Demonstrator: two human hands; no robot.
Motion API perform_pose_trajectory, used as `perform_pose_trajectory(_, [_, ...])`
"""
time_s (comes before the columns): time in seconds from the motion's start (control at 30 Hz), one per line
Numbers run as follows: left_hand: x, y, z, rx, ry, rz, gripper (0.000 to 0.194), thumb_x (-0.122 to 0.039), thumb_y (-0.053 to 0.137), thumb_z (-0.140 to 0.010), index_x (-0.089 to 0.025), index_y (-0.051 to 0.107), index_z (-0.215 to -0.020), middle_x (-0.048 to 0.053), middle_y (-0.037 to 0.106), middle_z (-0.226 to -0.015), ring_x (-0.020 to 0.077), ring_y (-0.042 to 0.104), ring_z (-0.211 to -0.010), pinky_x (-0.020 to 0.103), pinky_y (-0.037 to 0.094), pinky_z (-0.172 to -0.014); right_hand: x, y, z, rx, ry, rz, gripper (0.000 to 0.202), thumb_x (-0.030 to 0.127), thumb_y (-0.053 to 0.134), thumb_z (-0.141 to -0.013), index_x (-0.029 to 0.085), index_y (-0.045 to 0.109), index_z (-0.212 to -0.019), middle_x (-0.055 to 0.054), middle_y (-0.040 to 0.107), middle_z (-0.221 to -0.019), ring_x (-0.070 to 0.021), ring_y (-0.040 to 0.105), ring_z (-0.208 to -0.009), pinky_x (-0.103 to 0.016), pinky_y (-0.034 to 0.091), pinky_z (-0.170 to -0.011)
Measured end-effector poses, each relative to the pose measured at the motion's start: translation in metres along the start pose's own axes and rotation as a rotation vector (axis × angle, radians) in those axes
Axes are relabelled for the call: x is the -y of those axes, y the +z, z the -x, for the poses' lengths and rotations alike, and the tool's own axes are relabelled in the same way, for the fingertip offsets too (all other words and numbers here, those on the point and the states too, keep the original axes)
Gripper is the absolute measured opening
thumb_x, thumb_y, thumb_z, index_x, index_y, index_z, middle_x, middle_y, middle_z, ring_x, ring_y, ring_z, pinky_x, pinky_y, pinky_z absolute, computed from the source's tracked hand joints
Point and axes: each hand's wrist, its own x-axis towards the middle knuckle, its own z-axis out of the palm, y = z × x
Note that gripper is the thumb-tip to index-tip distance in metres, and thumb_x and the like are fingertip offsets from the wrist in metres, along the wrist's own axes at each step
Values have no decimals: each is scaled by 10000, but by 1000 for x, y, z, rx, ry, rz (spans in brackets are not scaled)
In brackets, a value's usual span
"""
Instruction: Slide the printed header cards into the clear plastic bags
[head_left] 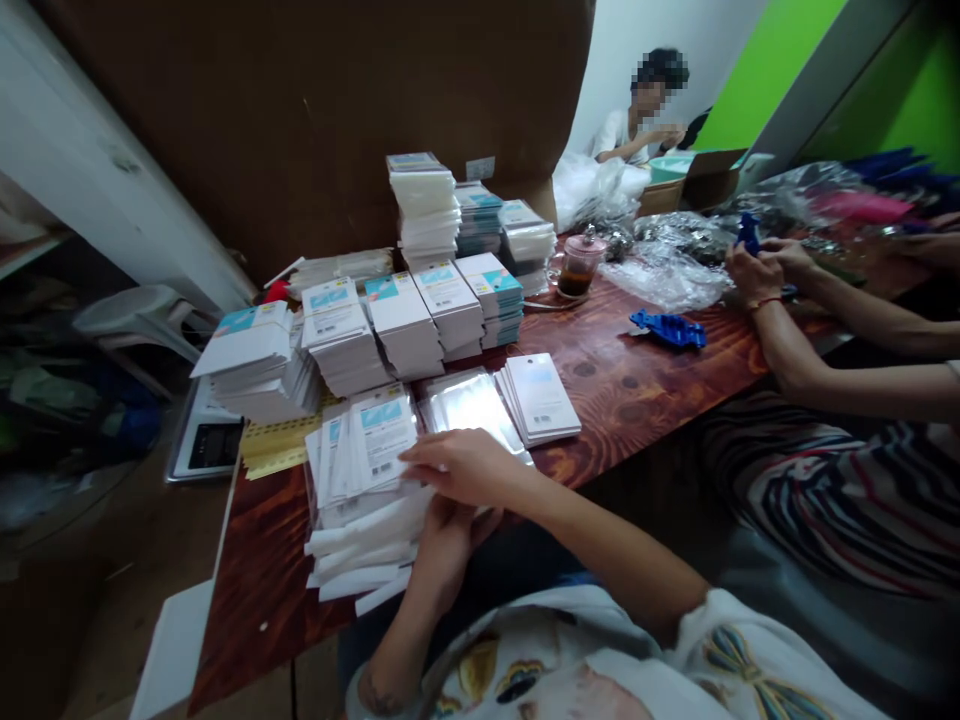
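Observation:
My right hand reaches across from the right, its fingers pressed together at the right edge of a fanned pile of bagged cards. The cards are white with a light-blue picture and a barcode, in clear sleeves. My left hand is just below, fingers curled and partly hidden under my right hand. What either hand holds, if anything, is hidden. White paper strips or sleeve flaps fan out left of my left hand. Behind my right hand are shiny clear sleeves and a small stack of loose cards.
Tall card stacks stand along the back of the wooden table. A lidded glass mug holds dark liquid. At right, a co-worker's hands hold a blue part; another blue part lies nearby. A scale sits left.

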Motion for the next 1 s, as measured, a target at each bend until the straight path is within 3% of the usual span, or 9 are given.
perform_pose_trajectory(0.1, [-1,-3,-3,30,-90,-23,327,-224,659,-773,-222,613,-1097,58,614,-1199,228,593,-1085,368,504,-917,-43,-34,33,-149,163,-113,311,375,525,-897,233,612,-1160,-47,651,-1167,-188,554,-1158,-292,453,-947])
perform_pose_trajectory(0.2, [-2,-3,-5,44,-114,-33,359,-211,628,-801,-237,584,-1157,48,568,-1264,184,615,-1047,338,496,-936,-90,-64,71,-39,343,-21,659,397,726,-718,207,501,-1308,-118,424,-1413,-310,394,-1295,-454,356,-1049])
perform_pose_trajectory(0.37, [-2,-1,-4,45,-108,-20,317,-201,619,-811,-239,604,-1126,45,560,-1256,174,634,-1012,339,498,-937,-120,-70,97,31,400,-23,635,420,724,-711,167,547,-1266,-143,506,-1330,-318,478,-1223,-446,386,-1029])
perform_pose_trajectory(0.53, [-2,-2,-5,29,-104,-23,300,-207,638,-798,-237,619,-1096,48,572,-1230,180,641,-999,349,496,-940,-120,-74,91,59,341,-56,448,369,674,-779,190,616,-1186,-94,585,-1238,-275,576,-1121,-373,464,-961])
perform_pose_trajectory(0.7, [-5,0,-5,23,-128,-27,319,-186,637,-796,-236,615,-1110,45,580,-1226,166,640,-990,330,503,-925,-114,-82,94,49,299,30,314,271,514,-893,203,620,-1181,-77,672,-1110,-268,660,-976,-395,521,-871])
perform_pose_trajectory(0.77, [-5,1,-3,24,-119,-28,331,-202,640,-796,-234,606,-1124,50,589,-1219,172,625,-1021,320,504,-918,-99,-78,105,-30,232,102,386,173,419,-912,200,535,-1279,-90,647,-1164,-262,649,-1006,-410,527,-871])
perform_pose_trajectory(0.9, [-3,-2,-1,67,-81,-22,411,-236,691,-751,-214,592,-1149,62,652,-1107,181,637,-981,284,518,-855,-44,-64,144,-346,-116,88,572,74,411,-880,286,345,-1407,-42,569,-1283,-208,560,-1149,-348,514,-944])
perform_pose_trajectory(0.93, [-1,-3,-1,91,-67,-28,449,-247,710,-732,-204,588,-1162,62,679,-1026,177,655,-911,276,527,-814,-30,-62,153,-370,-177,60,581,84,429,-882,307,334,-1410,-27,603,-1238,-199,574,-1129,-341,526,-934])
perform_pose_trajectory(1.0, [2,-5,-3,117,-53,-36,532,-257,734,-703,-192,565,-1203,54,705,-894,170,671,-795,271,536,-744,-7,-58,166,-275,-250,42,572,109,447,-890,284,318,-1419,-32,633,-1187,-205,571,-1131,-359,518,-953])
